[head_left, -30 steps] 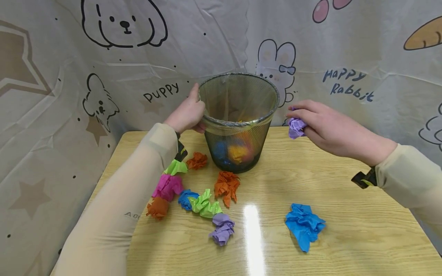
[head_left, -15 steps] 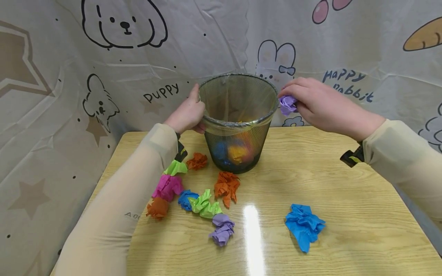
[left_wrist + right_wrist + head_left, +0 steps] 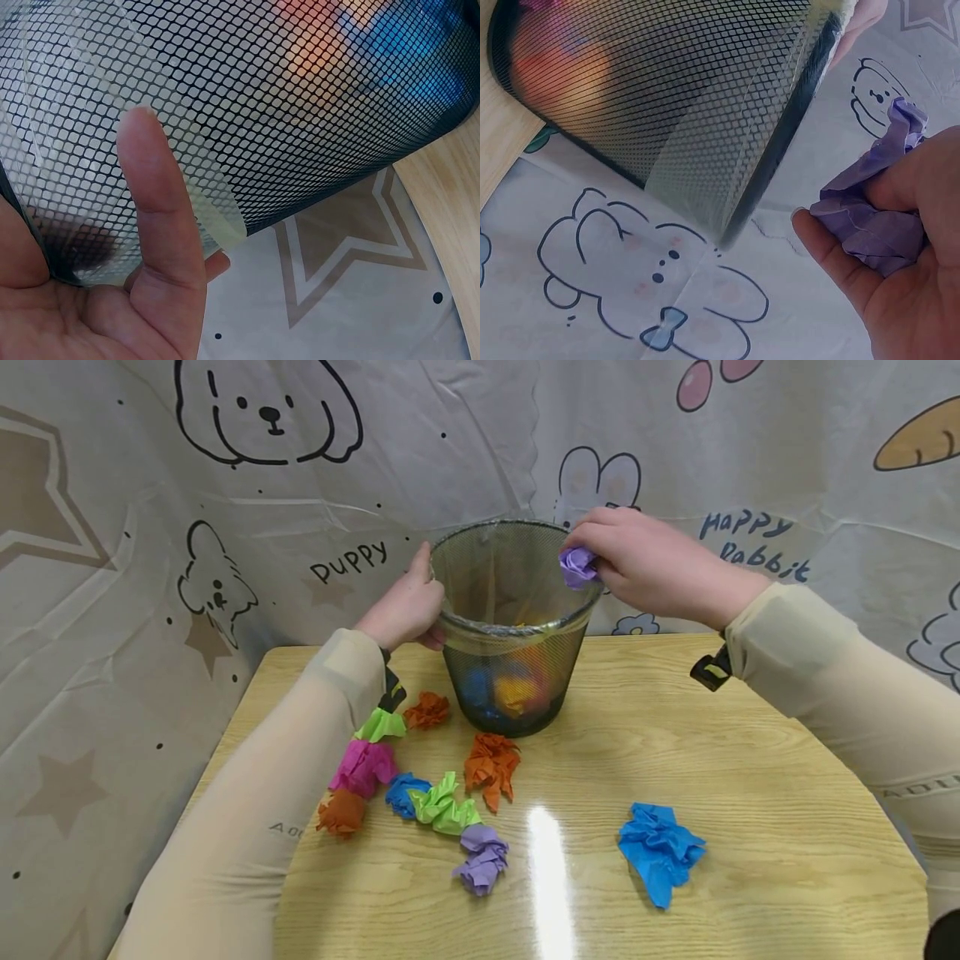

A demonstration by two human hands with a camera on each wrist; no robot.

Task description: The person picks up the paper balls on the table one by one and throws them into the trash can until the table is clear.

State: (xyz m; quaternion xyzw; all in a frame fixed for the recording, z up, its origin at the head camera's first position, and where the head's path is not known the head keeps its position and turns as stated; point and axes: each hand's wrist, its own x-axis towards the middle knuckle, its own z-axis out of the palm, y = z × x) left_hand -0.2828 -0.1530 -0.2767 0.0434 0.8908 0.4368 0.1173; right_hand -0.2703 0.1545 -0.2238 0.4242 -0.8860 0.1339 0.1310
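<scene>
A black wire-mesh wastebasket, lined with a clear bag, stands upright at the back of the table, with crumpled paper showing through its lower mesh. My left hand holds its rim at the left side. In the left wrist view, one finger lies straight against the outer mesh. Above the right part of the rim, my right hand pinches a purple crumpled paper ball. The right wrist view shows this purple ball between thumb and fingers, apart from the mesh wall.
Several crumpled papers lie left and front of the basket: orange, green, pink and purple. A blue crumpled paper lies front right on the wooden table. A printed curtain hangs behind.
My right hand has moved up and left with the purple paper ball, from beside the wastebasket to above its right rim. The left hand has stayed on the rim.
</scene>
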